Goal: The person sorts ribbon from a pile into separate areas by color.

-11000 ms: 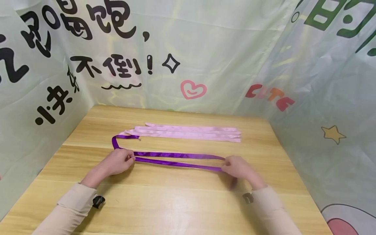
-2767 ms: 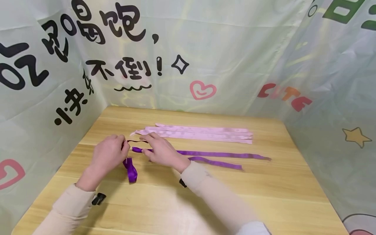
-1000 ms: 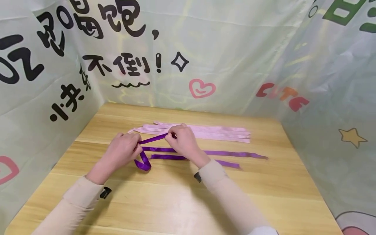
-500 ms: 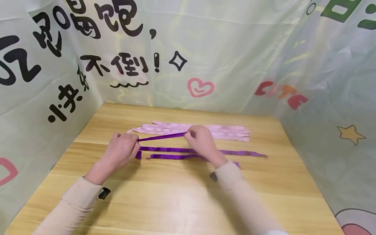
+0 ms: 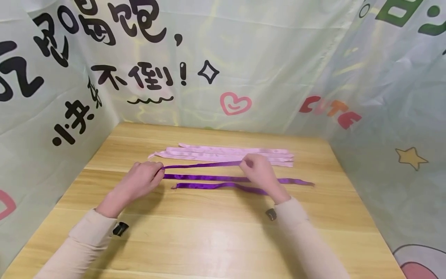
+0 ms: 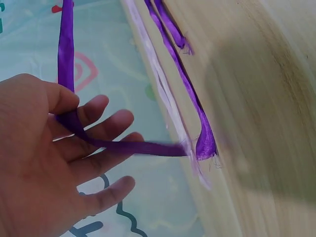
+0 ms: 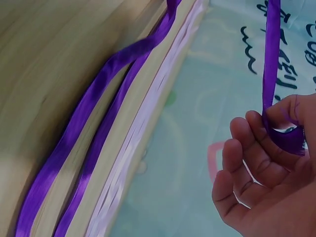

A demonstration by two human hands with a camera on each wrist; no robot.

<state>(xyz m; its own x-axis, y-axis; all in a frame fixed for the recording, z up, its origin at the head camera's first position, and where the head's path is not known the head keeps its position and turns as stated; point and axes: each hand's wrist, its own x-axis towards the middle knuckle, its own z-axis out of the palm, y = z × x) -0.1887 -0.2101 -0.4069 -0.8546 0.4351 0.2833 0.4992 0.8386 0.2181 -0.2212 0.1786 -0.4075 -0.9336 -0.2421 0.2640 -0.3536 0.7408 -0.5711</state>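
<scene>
Between my hands a purple ribbon (image 5: 202, 165) runs nearly straight, raised over the table. My left hand (image 5: 141, 180) pinches it between thumb and index finger; in the left wrist view the other fingers spread and a loose tail of ribbon (image 6: 143, 148) trails across them. My right hand (image 5: 261, 172) pinches it near its other end, a short cut piece (image 7: 289, 140) curling past the thumb. Nearer me, a longer purple ribbon (image 5: 205, 178) and a shorter purple ribbon (image 5: 198, 186) lie side by side, partly hidden by my hands. Several pale pink ribbons (image 5: 230, 151) lie behind.
The wooden table (image 5: 209, 240) extends toward me on both sides of my arms. A printed cloth (image 5: 271, 58) with lettering, a heart and a star walls off the back and both sides. Small black devices (image 5: 120, 228) sit at the cuffs.
My right hand has moved right, drawing out a longer stretch of ribbon. The loop below my left hand has gone from the head view. Earlier, both hands held another purple ribbon lower on the table.
</scene>
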